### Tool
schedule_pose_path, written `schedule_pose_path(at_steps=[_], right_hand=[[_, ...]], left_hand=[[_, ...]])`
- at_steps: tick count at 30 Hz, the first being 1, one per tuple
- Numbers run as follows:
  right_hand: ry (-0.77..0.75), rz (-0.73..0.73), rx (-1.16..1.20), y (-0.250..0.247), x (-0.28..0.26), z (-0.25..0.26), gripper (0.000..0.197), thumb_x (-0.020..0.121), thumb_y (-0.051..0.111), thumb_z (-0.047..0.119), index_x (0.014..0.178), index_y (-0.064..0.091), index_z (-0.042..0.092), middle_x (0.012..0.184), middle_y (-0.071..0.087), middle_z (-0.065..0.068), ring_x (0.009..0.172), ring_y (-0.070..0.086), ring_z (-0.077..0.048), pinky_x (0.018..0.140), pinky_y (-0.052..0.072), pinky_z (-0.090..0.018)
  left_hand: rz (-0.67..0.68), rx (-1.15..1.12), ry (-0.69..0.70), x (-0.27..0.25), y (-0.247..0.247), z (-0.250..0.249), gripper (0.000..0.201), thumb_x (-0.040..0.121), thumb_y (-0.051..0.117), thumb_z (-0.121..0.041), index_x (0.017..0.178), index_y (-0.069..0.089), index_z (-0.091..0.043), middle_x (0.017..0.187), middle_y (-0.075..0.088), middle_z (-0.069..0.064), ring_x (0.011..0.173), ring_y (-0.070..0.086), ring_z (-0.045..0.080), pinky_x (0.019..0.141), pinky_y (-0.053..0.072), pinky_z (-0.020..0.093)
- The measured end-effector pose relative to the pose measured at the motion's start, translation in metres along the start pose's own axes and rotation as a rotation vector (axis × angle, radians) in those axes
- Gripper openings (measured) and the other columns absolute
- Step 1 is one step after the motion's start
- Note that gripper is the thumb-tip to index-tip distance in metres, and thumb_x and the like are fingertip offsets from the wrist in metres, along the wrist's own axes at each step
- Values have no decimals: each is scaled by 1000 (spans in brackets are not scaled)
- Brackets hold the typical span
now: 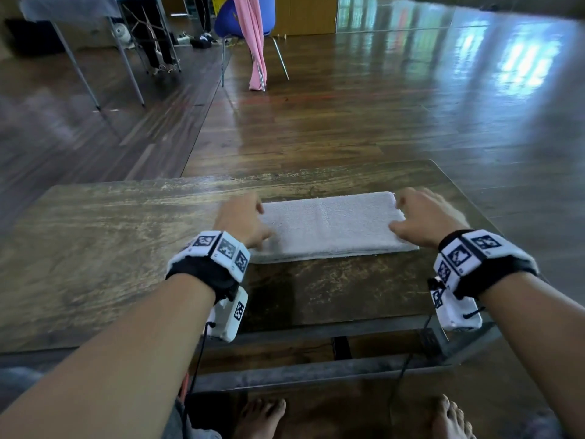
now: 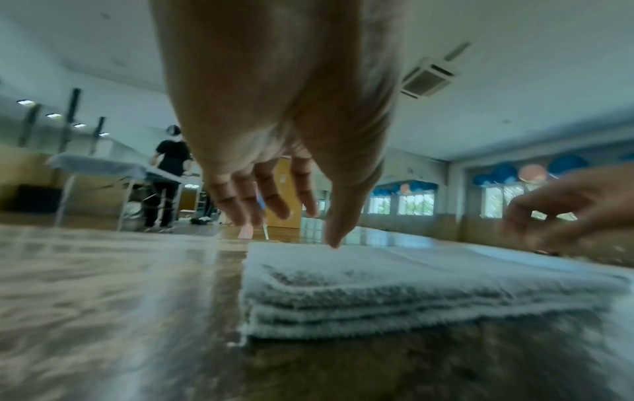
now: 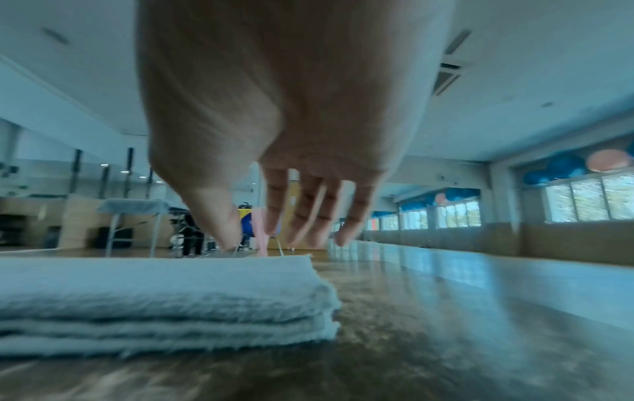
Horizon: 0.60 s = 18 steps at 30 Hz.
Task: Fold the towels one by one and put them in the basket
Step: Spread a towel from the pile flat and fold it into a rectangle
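Bare forearms, no sleeves. Left wrist (image 1: 209,261): black strap, ring of white blocks with black square-code markers; white camera box (image 1: 229,315) beneath, one marker on side, thin black cable hanging down. Right wrist (image 1: 481,261): same black strap, marker blocks, white box (image 1: 459,312), black cable. Bare feet (image 1: 259,416).

One towel (image 1: 329,224), two hands.

Fluffy terry-cloth towel (image 1: 329,224), worn matt wooden table (image 1: 95,248), glossy wood floor (image 1: 348,122)
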State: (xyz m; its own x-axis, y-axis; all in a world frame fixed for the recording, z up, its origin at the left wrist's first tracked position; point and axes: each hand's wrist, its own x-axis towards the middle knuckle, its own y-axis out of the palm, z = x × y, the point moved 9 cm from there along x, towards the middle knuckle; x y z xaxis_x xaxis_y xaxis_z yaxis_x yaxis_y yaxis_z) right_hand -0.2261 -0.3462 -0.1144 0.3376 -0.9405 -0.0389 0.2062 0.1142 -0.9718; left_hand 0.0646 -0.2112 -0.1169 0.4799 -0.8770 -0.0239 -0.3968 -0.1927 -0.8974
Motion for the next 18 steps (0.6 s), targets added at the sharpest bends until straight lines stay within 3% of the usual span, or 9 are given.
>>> schedule_pose_path(at_steps=[2, 5, 8, 11, 13, 14, 15, 17, 18], right_hand=[[-230, 38, 102, 10, -6, 33, 36, 92, 63, 35, 127, 55, 26, 129, 54, 1, 125, 48, -21, 105, 44, -47], [-331, 252, 63, 40, -18, 56, 31, 100, 53, 42, 128, 57, 31, 130, 51, 1, 130, 43, -20, 109, 39, -46], [-318, 285, -46, 45, -24, 59, 18, 100, 49, 46, 107, 62, 37, 113, 51, 7, 117, 48, -18, 99, 45, -45], [-364, 251, -118, 37, -31, 68, 24, 96, 54, 50, 81, 64, 35, 92, 58, 16, 96, 57, -12, 70, 44, -31], [-417, 153, -87, 31, -36, 78, 21, 93, 58, 50, 84, 67, 33, 92, 62, 16, 94, 58, -10, 65, 41, -26], [-445, 122, -32, 31, -40, 84, 16, 93, 60, 49, 95, 67, 35, 102, 62, 12, 103, 57, -12, 73, 44, -26], [-475, 121, 13, 35, -44, 90, 24, 92, 62, 48, 112, 64, 33, 117, 58, 8, 116, 52, -15, 88, 47, -32], [-503, 235, 16, 54, -49, 98, 57, 92, 64, 46, 144, 45, 29, 150, 39, 0, 141, 32, -21, 116, 33, -45], [-498, 297, -8, 65, -50, 98, 69, 93, 63, 46, 153, 32, 29, 162, 24, -1, 150, 20, -23, 122, 23, -48]], left_hand=[[28, -7, 194, -6, 10, -28, 26, 77, 73, -17, 99, 59, -21, 105, 56, 2, 92, 57, 17, 72, 43, 27], [261, 70, 275, -16, 47, -43, 24, 84, 71, -28, 106, 65, -19, 104, 56, 1, 98, 57, 19, 79, 46, 29], [325, 171, 294, -18, 56, -44, 24, 86, 69, -37, 102, 68, -20, 97, 56, -3, 93, 56, 17, 81, 46, 29], [394, 158, 309, -25, 56, -46, 20, 85, 68, -38, 86, 74, -18, 82, 68, -5, 77, 62, 13, 63, 43, 25], [352, 84, 340, -29, 52, -53, 19, 83, 69, -39, 83, 71, -20, 83, 68, -5, 78, 62, 12, 61, 43, 26], [304, 67, 365, -32, 50, -59, 23, 83, 69, -43, 90, 67, -22, 93, 63, -4, 88, 59, 13, 67, 44, 28], [261, 77, 391, -34, 51, -63, 32, 82, 68, -48, 101, 61, -24, 107, 56, -1, 102, 52, 15, 77, 45, 31], [257, 153, 412, -39, 65, -68, 56, 83, 65, -55, 127, 47, -26, 134, 39, 4, 128, 34, 21, 102, 40, 41], [299, 202, 403, -41, 76, -66, 68, 84, 62, -58, 139, 36, -26, 148, 28, 4, 139, 24, 23, 112, 31, 45]])
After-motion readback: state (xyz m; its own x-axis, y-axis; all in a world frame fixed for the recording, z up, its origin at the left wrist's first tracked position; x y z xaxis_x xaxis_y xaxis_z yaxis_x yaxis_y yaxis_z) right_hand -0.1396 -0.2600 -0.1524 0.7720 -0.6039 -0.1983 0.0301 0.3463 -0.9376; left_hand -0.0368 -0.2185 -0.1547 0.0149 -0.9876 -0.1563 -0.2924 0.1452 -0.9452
